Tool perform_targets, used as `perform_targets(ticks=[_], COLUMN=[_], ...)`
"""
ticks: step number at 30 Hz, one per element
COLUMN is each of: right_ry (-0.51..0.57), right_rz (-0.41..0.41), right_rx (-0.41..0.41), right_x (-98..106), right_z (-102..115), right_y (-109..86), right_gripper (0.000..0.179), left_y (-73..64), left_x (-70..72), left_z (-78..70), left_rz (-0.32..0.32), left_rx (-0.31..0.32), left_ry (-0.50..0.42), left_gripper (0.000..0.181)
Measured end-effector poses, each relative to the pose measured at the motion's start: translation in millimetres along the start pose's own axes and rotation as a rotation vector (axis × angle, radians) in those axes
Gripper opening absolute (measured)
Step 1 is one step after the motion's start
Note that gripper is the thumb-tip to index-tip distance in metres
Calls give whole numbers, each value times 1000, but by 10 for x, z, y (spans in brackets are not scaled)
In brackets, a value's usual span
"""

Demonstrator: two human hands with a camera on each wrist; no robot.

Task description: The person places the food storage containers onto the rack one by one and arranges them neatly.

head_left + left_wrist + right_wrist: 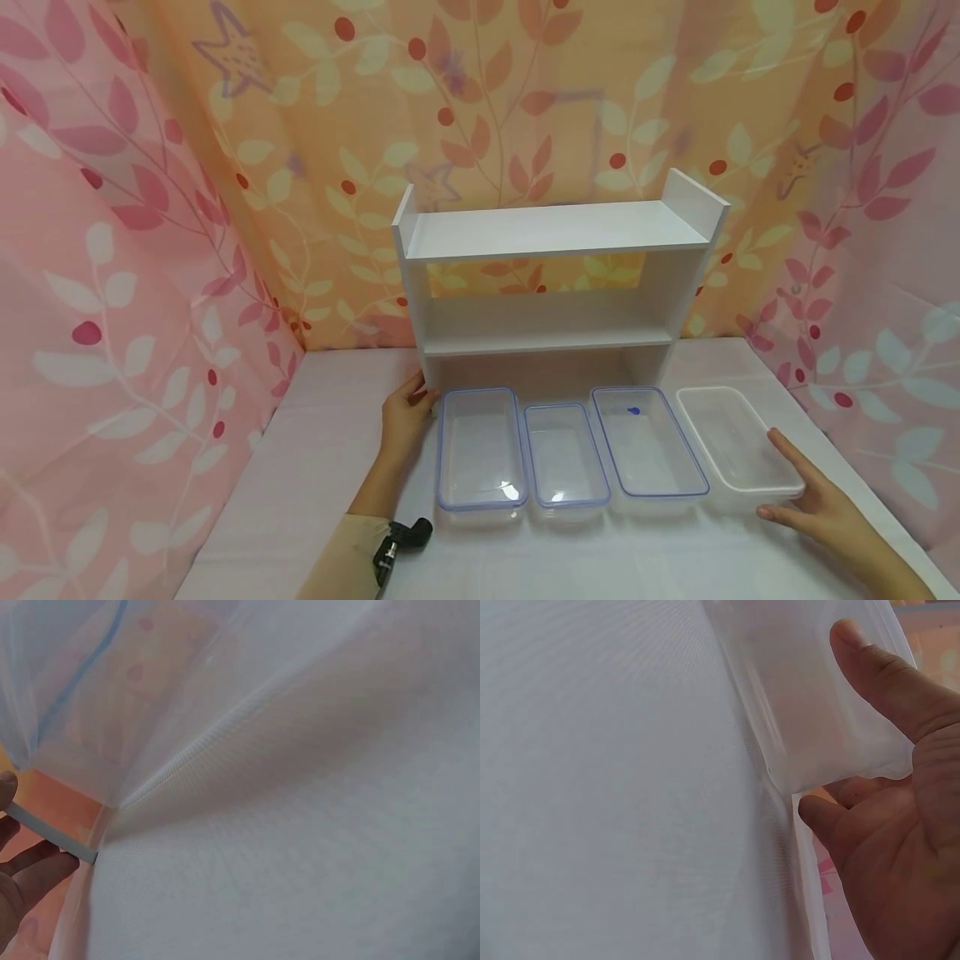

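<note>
At the left, the lower side of the white shelf (547, 321) is gripped between the thumb and fingers of the left hand (403, 423). In front of it, on the white cloth (262, 508), a wide blue-rimmed box (480, 450), a smaller blue-rimmed box (566, 454) and a blue-spotted box (652, 450) are lined up; at the row's right end, a white-rimmed box (735, 437) is held by its near right corner in the right hand (825, 500).

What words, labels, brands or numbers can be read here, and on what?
No readable text in any view.
White shelf, white-rimmed container: no lettering visible.
Third container from the left: small blue mark, too small to make out.
Black wrist device: pale marks, too small to read.
</note>
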State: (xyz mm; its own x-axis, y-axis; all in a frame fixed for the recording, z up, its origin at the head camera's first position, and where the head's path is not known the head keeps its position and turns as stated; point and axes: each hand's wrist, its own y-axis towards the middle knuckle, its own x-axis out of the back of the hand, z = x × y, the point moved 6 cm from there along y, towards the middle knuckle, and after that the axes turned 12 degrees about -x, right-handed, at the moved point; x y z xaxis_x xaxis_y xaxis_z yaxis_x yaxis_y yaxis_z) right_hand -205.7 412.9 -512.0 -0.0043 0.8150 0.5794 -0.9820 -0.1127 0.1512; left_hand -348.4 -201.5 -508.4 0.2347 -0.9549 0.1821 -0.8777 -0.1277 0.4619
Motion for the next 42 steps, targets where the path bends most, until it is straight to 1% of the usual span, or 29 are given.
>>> perform_targets(ticks=[7, 10, 14, 16, 20, 22, 29, 30, 33, 36, 37, 42], right_ry=[-45, -36, 13, 21, 26, 14, 15, 16, 5, -1, -3, 2], right_rz=[-47, -60, -53, -43, -43, -60, -71, -70, -79, -95, -103, -126], right_rx=[2, 13, 53, 64, 29, 4, -84, -80, -47, -27, -36, -82], right_x=[20, 24, 19, 20, 29, 35, 51, 52, 72, 100, 112, 160], right_z=[-9, -17, -17, -20, -55, -69, -38, -26, 11, 34, 41, 93], right_y=[-2, 6, 13, 6, -16, -25, -29, -29, -16, 0, 3, -6], right_gripper=[104, 100, 97, 96, 93, 90, 85, 85, 86, 87, 86, 84], left_y=[16, 13, -6, -19, -31, -31, -17, -19, -26, -33, -31, -20], left_x=[-8, -4, 5, 4, -4, -4, 7, 4, 4, 4, 6, 9], left_z=[33, 47, 46, 38, 38, 43, 60, 29, 34, 51, 89, 82], left_rz=[-8, -13, -14, -7, 8, 10, -4, -3, -6, -8, -11, -14], left_rx=[-7, -6, 8, 15, 24, 25, 6, 8, 1, 11, 8, 9], left_ry=[18, 20, 11, -1, -8, -3, 2, 3, 1, 1, 2, 12], left_gripper=[50, 49, 49, 49, 51, 51, 51, 50, 50, 49, 49, 49])
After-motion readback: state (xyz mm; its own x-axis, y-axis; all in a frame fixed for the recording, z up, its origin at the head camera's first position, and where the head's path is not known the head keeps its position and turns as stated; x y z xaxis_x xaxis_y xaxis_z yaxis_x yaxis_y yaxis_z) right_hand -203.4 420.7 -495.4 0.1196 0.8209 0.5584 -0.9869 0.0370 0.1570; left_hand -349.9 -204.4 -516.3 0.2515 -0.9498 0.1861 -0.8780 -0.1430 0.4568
